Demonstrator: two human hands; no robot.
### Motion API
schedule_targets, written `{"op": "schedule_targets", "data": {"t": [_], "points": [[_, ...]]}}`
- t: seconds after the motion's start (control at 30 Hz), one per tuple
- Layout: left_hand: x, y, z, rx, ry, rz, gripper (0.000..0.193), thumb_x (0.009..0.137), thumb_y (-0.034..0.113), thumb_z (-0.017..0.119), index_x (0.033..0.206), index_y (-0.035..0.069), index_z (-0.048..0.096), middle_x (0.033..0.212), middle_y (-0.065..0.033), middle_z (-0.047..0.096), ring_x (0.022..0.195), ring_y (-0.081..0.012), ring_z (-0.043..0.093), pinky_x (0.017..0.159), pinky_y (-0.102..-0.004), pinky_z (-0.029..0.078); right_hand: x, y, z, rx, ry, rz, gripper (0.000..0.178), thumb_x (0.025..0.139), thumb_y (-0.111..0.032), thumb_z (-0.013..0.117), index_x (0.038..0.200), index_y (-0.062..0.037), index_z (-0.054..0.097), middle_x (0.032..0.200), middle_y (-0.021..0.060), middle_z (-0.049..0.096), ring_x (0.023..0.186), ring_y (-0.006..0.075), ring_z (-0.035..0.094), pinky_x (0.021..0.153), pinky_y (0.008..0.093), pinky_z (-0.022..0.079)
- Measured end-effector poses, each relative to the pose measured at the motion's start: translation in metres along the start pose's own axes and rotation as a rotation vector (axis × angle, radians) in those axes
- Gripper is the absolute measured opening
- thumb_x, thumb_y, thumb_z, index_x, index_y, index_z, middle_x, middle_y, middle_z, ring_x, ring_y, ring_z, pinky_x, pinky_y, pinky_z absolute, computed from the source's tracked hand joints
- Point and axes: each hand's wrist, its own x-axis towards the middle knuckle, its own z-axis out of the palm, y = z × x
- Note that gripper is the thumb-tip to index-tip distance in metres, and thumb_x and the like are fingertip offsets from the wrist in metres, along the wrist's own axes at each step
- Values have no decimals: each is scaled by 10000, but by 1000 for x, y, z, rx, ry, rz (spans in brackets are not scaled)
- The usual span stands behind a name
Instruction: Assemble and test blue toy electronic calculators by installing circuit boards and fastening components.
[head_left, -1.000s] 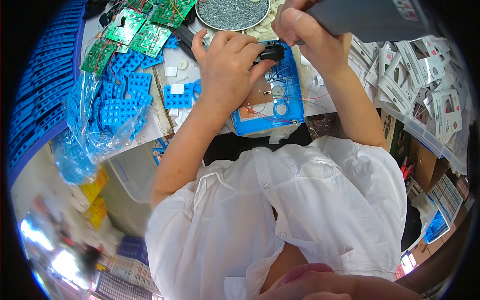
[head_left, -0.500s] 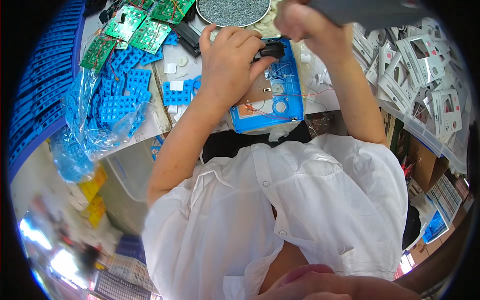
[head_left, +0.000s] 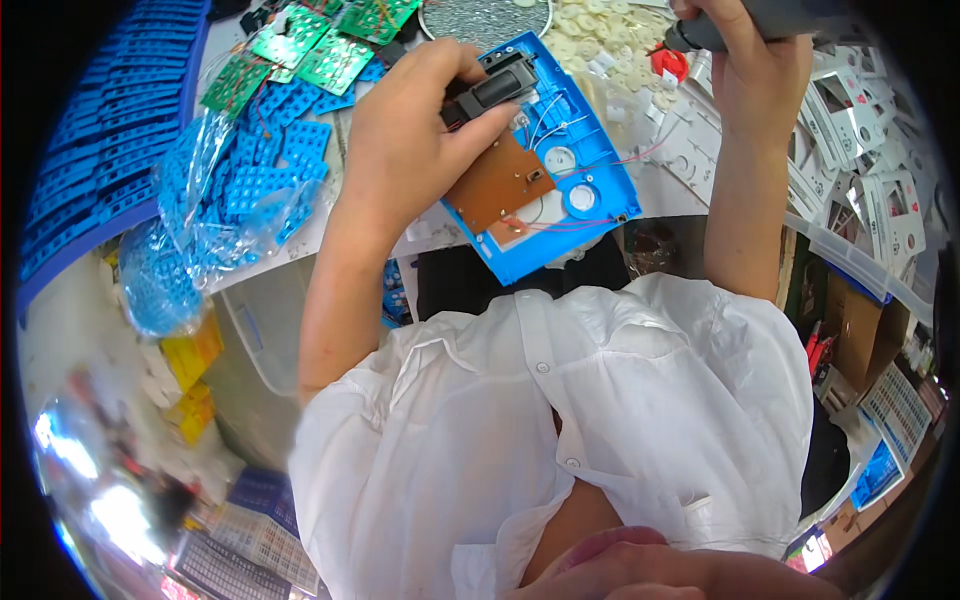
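Observation:
My left hand (head_left: 400,130) grips the upper left side of an open blue plastic casing (head_left: 600,165), its thumb and fingers around a black oblong part (head_left: 497,88) there. Inside the casing lies a brown circuit board (head_left: 497,185) with thin wires running from it, and two round white-rimmed openings show beside it. The casing is tilted, its lower corner close to my shirt. At the upper right, my right hand (head_left: 762,85) is closed around a dark grey handheld power tool (head_left: 770,22), apart from the casing. Its dark tip points left.
Blue keypad pieces in a plastic bag (head_left: 240,190) and green circuit boards (head_left: 335,62) lie at left. A round tray of small metal screws (head_left: 485,22) and pale round parts (head_left: 600,40) are behind. White printed panels (head_left: 840,120) fill a bin at right; a red item (head_left: 669,64) lies near the tool.
The casing has turned anticlockwise, its top edge now leaning left, with my left hand still on it. My right hand and the tool have moved right, away from the casing.

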Motion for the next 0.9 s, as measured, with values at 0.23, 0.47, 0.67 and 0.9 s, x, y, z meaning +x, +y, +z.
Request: {"op": "schedule_targets", "data": {"t": [0.23, 0.47, 0.67, 0.9], "points": [[-55, 12, -60, 185, 156, -201, 405, 775, 106, 856, 1116, 49, 646, 1115, -114, 698, 1004, -248, 675, 871, -342, 545, 4, 24, -15, -189, 78, 72, 421, 864, -28, 719, 1253, 45, 577, 973, 106, 702, 831, 157, 665, 754, 283, 517], [-174, 32, -141, 278, 332, -595, 654, 785, 99, 829, 1391, 38, 590, 1305, -143, 660, 1141, -244, 641, 986, -367, 507, 1, 52, -33, -93, 103, -126, 420, 855, 29, 786, 1225, 51, 590, 1151, 133, 697, 1004, 176, 685, 871, 278, 535], [-399, -56, -200, -106, 205, -1083, 689, 812, 59, 772, 1452, 20, 521, 1353, -136, 624, 1194, -212, 619, 1035, -365, 491, -14, 51, -43, -468, 324, -238, 618, 849, 11, 790, 1367, 57, 456, 1247, 181, 624, 997, 250, 678, 823, 346, 579], [-682, -239, -105, -482, 413, -1940, 422, 827, 196, 738, 1215, 59, 639, 946, -91, 689, 760, -222, 663, 714, -403, 571, -43, 13, 1, -74, 62, -278, 380, 875, 139, 669, 1241, 63, 604, 995, 142, 728, 864, 186, 703, 794, 285, 581]]}}
